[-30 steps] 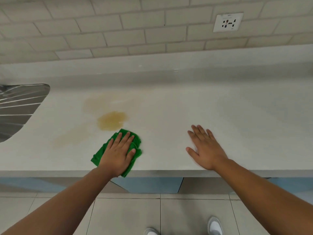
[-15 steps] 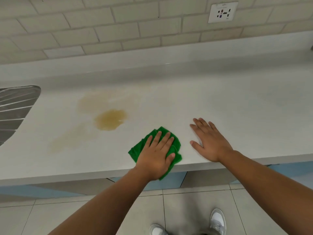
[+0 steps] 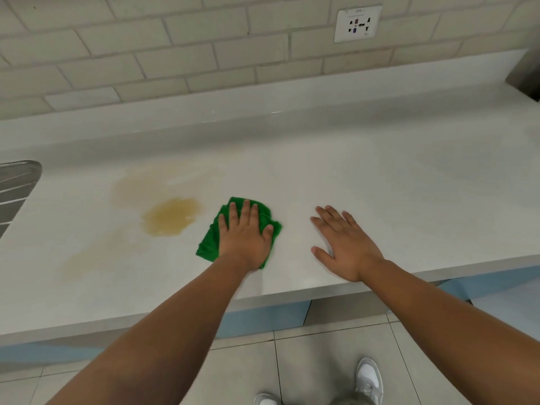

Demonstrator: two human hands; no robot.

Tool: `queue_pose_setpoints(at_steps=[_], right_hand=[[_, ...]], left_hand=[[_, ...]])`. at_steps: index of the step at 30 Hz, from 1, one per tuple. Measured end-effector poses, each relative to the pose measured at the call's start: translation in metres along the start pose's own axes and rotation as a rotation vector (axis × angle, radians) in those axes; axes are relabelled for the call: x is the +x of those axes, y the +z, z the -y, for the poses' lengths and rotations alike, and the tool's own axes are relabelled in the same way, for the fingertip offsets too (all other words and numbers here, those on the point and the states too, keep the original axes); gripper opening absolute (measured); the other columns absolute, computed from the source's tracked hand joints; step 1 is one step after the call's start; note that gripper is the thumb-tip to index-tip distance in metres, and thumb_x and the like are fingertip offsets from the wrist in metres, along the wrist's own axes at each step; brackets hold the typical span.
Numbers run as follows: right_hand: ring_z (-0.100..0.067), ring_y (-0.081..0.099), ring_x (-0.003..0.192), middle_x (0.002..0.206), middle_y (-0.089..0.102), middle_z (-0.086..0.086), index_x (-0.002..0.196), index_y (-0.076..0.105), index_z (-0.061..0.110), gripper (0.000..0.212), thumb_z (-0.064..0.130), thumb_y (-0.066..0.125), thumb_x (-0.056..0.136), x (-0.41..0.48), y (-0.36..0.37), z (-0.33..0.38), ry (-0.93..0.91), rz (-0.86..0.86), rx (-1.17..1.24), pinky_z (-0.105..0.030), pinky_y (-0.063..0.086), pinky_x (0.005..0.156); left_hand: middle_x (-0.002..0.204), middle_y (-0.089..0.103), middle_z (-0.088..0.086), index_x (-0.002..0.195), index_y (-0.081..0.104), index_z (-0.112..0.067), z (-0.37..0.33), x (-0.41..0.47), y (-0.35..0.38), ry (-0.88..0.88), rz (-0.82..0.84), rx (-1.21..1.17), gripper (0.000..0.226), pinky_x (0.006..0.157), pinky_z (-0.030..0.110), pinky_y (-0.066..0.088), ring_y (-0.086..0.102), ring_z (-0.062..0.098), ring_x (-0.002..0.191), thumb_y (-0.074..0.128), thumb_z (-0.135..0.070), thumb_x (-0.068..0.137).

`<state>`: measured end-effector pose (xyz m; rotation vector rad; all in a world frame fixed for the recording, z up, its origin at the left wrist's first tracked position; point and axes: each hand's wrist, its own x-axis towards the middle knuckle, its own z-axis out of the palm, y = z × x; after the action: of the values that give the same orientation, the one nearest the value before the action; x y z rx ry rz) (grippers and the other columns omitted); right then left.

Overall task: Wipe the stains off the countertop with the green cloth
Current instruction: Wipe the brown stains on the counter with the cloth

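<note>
My left hand (image 3: 245,238) lies flat on the folded green cloth (image 3: 209,244), pressing it onto the pale countertop (image 3: 409,194). Just left of the cloth is a dark yellow-brown stain (image 3: 171,216). Fainter yellowish smears spread behind it (image 3: 152,182) and toward the front left (image 3: 87,258). My right hand (image 3: 340,242) rests palm down with fingers spread on the bare countertop to the right of the cloth, holding nothing.
A ribbed steel sink drainer (image 3: 16,191) sits at the left edge. A tiled wall with a white socket (image 3: 358,23) rises behind the counter. A dark object (image 3: 526,80) shows at the far right. The counter's front edge (image 3: 292,295) is near my wrists; shoes stand on the floor tiles below.
My left hand slid the cloth from below the dark stain rightward, then slightly forward to sit beside the stain. The right hand stayed flat. The view shifted right.
</note>
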<state>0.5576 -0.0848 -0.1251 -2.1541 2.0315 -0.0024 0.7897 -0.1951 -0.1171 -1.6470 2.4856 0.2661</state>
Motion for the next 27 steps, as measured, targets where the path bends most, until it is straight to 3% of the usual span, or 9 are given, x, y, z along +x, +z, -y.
queue_pose_setpoints(at_steps=[4,9,12,15,20,24,27], right_hand=[[-0.012,-0.013,0.152,0.167,-0.010,0.002,0.160,0.003,0.023,0.077,0.063,0.016,0.096,0.000,0.000,-0.001,-0.011,-0.008,0.015,-0.039,-0.006,0.124],[-0.012,-0.015,0.152,0.167,-0.010,0.003,0.160,0.003,0.024,0.075,0.062,0.018,0.098,-0.001,0.002,-0.002,-0.014,-0.014,0.012,-0.038,-0.005,0.125],[-0.011,-0.016,0.152,0.167,-0.012,0.004,0.160,0.003,0.024,0.074,0.062,0.019,0.099,0.000,0.002,-0.002,-0.009,-0.015,0.013,-0.039,-0.005,0.125],[-0.010,-0.019,0.151,0.167,-0.014,0.005,0.160,0.001,0.025,0.073,0.062,0.018,0.099,0.000,0.002,-0.002,-0.002,-0.003,0.010,-0.039,-0.004,0.125],[-0.010,-0.016,0.151,0.167,-0.011,0.005,0.160,0.002,0.022,0.077,0.062,0.021,0.098,0.001,0.000,-0.001,0.006,-0.008,0.017,-0.039,-0.004,0.125],[-0.008,-0.014,0.152,0.168,-0.007,0.004,0.160,0.000,0.017,0.081,0.063,0.023,0.096,0.000,0.002,-0.001,0.015,-0.028,0.048,-0.038,-0.002,0.125],[-0.008,-0.015,0.151,0.167,-0.007,0.004,0.160,0.000,0.018,0.082,0.065,0.018,0.095,0.000,0.003,-0.001,0.001,-0.030,0.055,-0.037,-0.004,0.125]], left_hand=[[0.169,-0.010,0.001,0.161,-0.002,-0.020,-0.039,-0.024,0.010,0.185,-0.019,0.023,0.072,0.123,0.052,-0.007,-0.014,0.027,0.154,0.007,-0.059,0.102],[0.168,-0.006,-0.007,0.161,0.004,-0.029,-0.006,-0.070,0.022,0.368,-0.038,0.010,0.068,0.125,0.045,-0.007,-0.014,0.018,0.154,0.009,-0.060,0.102],[0.168,-0.002,-0.008,0.161,0.008,-0.031,0.030,-0.073,0.019,0.371,-0.063,0.002,0.068,0.125,0.043,-0.006,-0.011,0.017,0.155,0.008,-0.061,0.100],[0.169,0.001,-0.005,0.161,0.010,-0.028,0.052,-0.045,0.012,0.256,-0.063,-0.006,0.072,0.125,0.044,-0.005,-0.008,0.019,0.155,0.004,-0.062,0.098],[0.169,-0.010,0.000,0.162,0.000,-0.021,0.014,0.006,0.002,0.006,-0.024,-0.023,0.070,0.123,0.052,-0.006,-0.013,0.028,0.154,0.006,-0.057,0.102],[0.168,-0.009,0.001,0.161,-0.002,-0.021,-0.035,-0.009,0.006,0.165,-0.030,-0.019,0.070,0.124,0.053,-0.006,-0.014,0.027,0.154,0.006,-0.057,0.102],[0.169,-0.006,-0.002,0.162,0.002,-0.023,-0.034,-0.037,0.012,0.342,-0.014,-0.020,0.068,0.124,0.050,-0.007,-0.014,0.023,0.154,0.012,-0.057,0.103]])
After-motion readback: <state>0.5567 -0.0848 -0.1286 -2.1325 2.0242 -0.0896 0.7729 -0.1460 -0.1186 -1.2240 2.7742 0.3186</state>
